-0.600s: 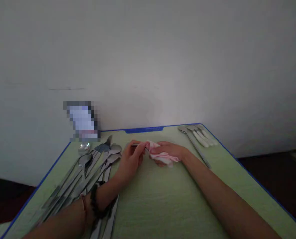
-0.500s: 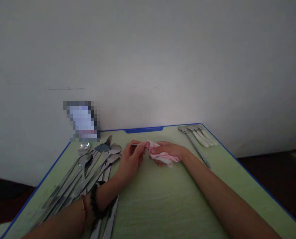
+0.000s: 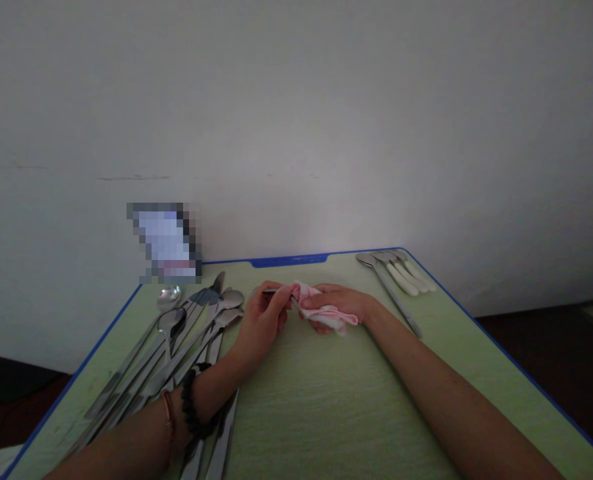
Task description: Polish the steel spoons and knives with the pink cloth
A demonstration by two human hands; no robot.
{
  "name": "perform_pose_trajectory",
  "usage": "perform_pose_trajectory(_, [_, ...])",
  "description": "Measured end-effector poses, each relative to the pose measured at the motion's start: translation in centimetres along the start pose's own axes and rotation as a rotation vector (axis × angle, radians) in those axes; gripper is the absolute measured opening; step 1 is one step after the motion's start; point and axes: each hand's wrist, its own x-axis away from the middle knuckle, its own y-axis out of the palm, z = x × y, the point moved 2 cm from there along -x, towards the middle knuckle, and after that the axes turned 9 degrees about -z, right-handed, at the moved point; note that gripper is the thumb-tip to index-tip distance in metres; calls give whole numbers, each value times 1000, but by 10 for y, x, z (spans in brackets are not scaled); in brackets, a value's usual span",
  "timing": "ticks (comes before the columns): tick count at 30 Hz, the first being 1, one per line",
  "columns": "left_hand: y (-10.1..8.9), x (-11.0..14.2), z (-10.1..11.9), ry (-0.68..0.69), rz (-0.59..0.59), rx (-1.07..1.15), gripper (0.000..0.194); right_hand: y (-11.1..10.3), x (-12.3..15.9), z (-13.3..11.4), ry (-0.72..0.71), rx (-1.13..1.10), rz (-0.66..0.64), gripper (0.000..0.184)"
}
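Note:
My left hand (image 3: 262, 319) is closed around a thin metal utensil (image 3: 271, 291) near the middle of the green table (image 3: 326, 400); only a short dark stretch of it shows above my fingers. My right hand (image 3: 339, 305) is closed on a crumpled pink cloth (image 3: 321, 312), and the cloth is wrapped over the utensil's other end, which is hidden. Both hands meet just above the tabletop.
Several long metal spoons and other cutlery (image 3: 176, 347) lie spread along the table's left side, under my left forearm. A smaller set with white handles (image 3: 401, 273) lies at the far right corner. A blurred-out object (image 3: 165, 241) stands at the back left against the wall.

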Motion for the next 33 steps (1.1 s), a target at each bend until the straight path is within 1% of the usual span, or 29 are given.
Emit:
perform_pose_trajectory(8, [2, 1, 4, 0, 7, -13, 35, 2, 1, -1, -12, -24, -5, 29])
perform_pose_trajectory(17, [2, 0, 4, -4, 8, -7, 36, 1, 0, 1, 2, -21, -2, 27])
perform_pose_trajectory(24, [1, 0, 4, 2, 6, -16, 35, 1, 1, 0, -9, 0, -5, 30])
perform_pose_trajectory(30, [2, 1, 4, 4, 7, -15, 35, 0, 1, 0, 27, 9, -3, 29])
perform_pose_trajectory(33, [2, 1, 5, 12, 6, -20, 34, 0, 1, -1, 19, 2, -10, 29])
